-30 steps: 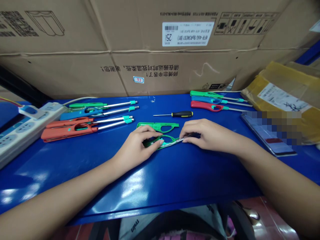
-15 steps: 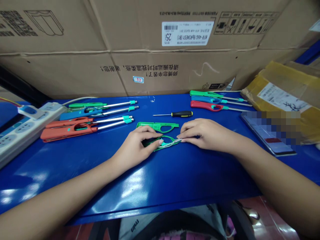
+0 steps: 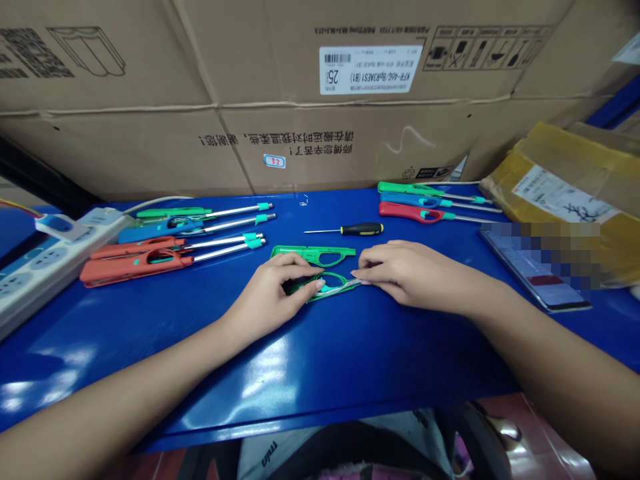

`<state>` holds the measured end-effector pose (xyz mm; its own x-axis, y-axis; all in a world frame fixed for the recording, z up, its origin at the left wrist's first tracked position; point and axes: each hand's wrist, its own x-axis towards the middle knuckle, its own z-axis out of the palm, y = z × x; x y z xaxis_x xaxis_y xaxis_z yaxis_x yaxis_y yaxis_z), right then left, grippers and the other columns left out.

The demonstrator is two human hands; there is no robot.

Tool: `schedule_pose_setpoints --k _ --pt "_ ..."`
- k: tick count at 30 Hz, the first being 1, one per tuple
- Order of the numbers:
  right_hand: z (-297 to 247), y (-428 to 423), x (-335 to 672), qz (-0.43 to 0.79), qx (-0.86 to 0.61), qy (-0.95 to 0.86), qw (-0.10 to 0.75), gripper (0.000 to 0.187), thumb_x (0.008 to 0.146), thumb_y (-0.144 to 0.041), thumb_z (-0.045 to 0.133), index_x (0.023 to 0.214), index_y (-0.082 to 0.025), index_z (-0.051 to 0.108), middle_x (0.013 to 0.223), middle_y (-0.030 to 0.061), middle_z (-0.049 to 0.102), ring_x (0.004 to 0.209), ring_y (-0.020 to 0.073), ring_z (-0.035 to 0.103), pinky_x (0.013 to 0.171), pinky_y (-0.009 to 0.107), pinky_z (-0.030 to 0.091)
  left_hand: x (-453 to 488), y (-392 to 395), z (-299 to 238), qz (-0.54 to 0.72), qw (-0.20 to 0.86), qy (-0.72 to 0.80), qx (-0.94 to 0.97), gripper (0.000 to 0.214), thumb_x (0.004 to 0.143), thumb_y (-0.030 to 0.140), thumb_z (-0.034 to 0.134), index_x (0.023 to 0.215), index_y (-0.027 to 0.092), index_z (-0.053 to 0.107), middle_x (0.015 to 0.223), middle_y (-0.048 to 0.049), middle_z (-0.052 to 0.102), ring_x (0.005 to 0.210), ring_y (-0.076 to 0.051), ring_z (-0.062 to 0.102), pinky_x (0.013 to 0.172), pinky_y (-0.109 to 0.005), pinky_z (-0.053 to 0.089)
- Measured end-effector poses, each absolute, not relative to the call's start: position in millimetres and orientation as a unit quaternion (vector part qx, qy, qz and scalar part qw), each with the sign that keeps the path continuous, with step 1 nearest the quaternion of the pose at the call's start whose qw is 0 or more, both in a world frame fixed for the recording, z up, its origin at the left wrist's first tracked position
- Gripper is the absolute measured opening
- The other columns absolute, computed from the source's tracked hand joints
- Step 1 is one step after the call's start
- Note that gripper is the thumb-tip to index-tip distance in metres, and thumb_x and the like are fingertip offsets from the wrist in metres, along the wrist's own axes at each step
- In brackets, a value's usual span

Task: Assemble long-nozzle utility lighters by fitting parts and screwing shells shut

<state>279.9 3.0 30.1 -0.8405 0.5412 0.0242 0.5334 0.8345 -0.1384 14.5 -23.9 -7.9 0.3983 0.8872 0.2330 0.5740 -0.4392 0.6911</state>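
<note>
My left hand (image 3: pixel 286 288) grips the opened green lighter handle (image 3: pixel 331 289) by its rear end, thumb in front and fingers behind. A teal trigger and thin pale wires or tubing show inside its loop. At the handle's right end, my right hand (image 3: pixel 397 270) pinches the thin front piece; the fingertips hide what exactly it is. Just behind lies a separate green half shell (image 3: pixel 305 255) with its own loop, near my left fingers. Farther back rests a black and yellow screwdriver (image 3: pixel 361 229), its shaft pointing left.
On the left lie several long lighters (image 3: pixel 137 267) in orange, blue and green, beside a white power strip (image 3: pixel 65 250). Three closed lighters (image 3: pixel 410 212) lie at the back right. A phone (image 3: pixel 535 270) and a taped parcel (image 3: pixel 560 180) are at right. A large carton (image 3: pixel 280 80) stands behind the blue table (image 3: pixel 320 360).
Both hands keep their hold on the green handle. My right fingers have shifted very slightly at its front end, and the camera view has moved a little.
</note>
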Motion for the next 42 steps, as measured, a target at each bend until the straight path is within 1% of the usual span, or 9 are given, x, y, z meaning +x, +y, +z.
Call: schedule_pose_setpoints --k 4,12,16,21,25,27,32,39,42 --pt "30.7 1.7 280.0 0.077 -0.282 -0.956 0.024 0.027 0.095 -0.01 0.051 0.103 -0.02 0.075 0.103 0.0077 0.07 0.092 0.0222 0.065 0.079 0.034 0.046 15.3 -23.1 -8.1 0.297 0.264 0.458 0.795 0.026 0.091 0.036 0.067 0.111 0.021 0.078 0.097 -0.006 0.069 0.09 -0.021 0.066 0.083 -0.038 0.053" --pt "28.8 3.3 278.7 0.088 -0.285 -0.953 0.062 0.017 0.097 -0.018 0.055 0.094 -0.021 0.072 0.096 0.005 0.071 0.09 0.0198 0.066 0.077 0.031 0.047 14.5 -22.3 -9.7 0.302 0.259 0.455 0.797 0.026 0.091 0.036 0.068 0.11 0.023 0.078 0.097 -0.0063 0.07 0.092 -0.022 0.065 0.085 -0.038 0.053" --pt "28.5 4.9 277.0 0.108 -0.285 -0.95 0.064 0.015 0.098 -0.02 0.055 0.093 -0.02 0.069 0.096 0.0055 0.07 0.093 0.0203 0.065 0.081 0.032 0.047 14.0 -22.3 -11.0 0.303 0.257 0.452 0.799 0.025 0.091 0.036 0.067 0.11 0.023 0.078 0.096 -0.0062 0.07 0.092 -0.022 0.065 0.085 -0.038 0.053" --pt "31.1 1.7 278.5 0.097 -0.283 -0.953 0.044 0.013 0.097 -0.025 0.059 0.102 -0.021 0.07 0.103 0.0062 0.071 0.097 0.0228 0.065 0.084 0.036 0.046 14.9 -22.4 -11.0 0.304 0.26 0.457 0.794 0.026 0.091 0.037 0.068 0.11 0.022 0.078 0.097 -0.0063 0.07 0.091 -0.022 0.065 0.082 -0.036 0.052" --pt "30.8 -0.7 278.1 0.12 -0.282 -0.95 0.059 0.023 0.1 -0.031 0.055 0.116 -0.022 0.069 0.112 0.0073 0.07 0.102 0.0228 0.066 0.089 0.037 0.047 15.5 -22.2 -11.6 0.308 0.264 0.458 0.791 0.025 0.09 0.036 0.068 0.108 0.021 0.078 0.096 -0.0064 0.07 0.092 -0.022 0.065 0.084 -0.037 0.052" --pt "28.6 0.7 277.0 0.141 -0.28 -0.946 0.077 0.023 0.101 -0.029 0.052 0.114 -0.022 0.07 0.111 0.007 0.071 0.101 0.0215 0.066 0.089 0.036 0.048 15.4 -22.1 -11.8 0.308 0.264 0.459 0.79 0.025 0.09 0.036 0.068 0.108 0.021 0.078 0.096 -0.0064 0.07 0.092 -0.022 0.065 0.085 -0.038 0.052" --pt "23.3 5.8 274.5 0.177 -0.281 -0.937 0.112 0.016 0.097 -0.02 0.058 0.097 -0.02 0.074 0.098 0.0047 0.072 0.089 0.0181 0.067 0.083 0.031 0.05 14.8 -22.4 -11.0 0.302 0.26 0.458 0.795 0.026 0.09 0.037 0.068 0.109 0.022 0.078 0.096 -0.0065 0.07 0.091 -0.022 0.065 0.083 -0.038 0.052" --pt "25.0 6.1 275.3 0.192 -0.293 -0.93 0.115 0.017 0.095 -0.024 0.063 0.103 -0.022 0.078 0.102 0.0052 0.072 0.088 0.0174 0.067 0.082 0.031 0.05 14.9 -21.5 -10.4 0.304 0.259 0.459 0.793 0.023 0.09 0.037 0.068 0.106 0.024 0.079 0.095 -0.0061 0.072 0.089 -0.022 0.066 0.08 -0.036 0.053" --pt "23.0 7.1 274.8 0.206 -0.294 -0.925 0.126 0.018 0.096 -0.023 0.061 0.099 -0.021 0.078 0.101 0.0051 0.073 0.086 0.0169 0.067 0.081 0.03 0.05 15.2 -21.7 -9.8 0.304 0.258 0.461 0.793 0.022 0.089 0.036 0.068 0.105 0.024 0.079 0.095 -0.0061 0.072 0.089 -0.022 0.066 0.08 -0.036 0.053"
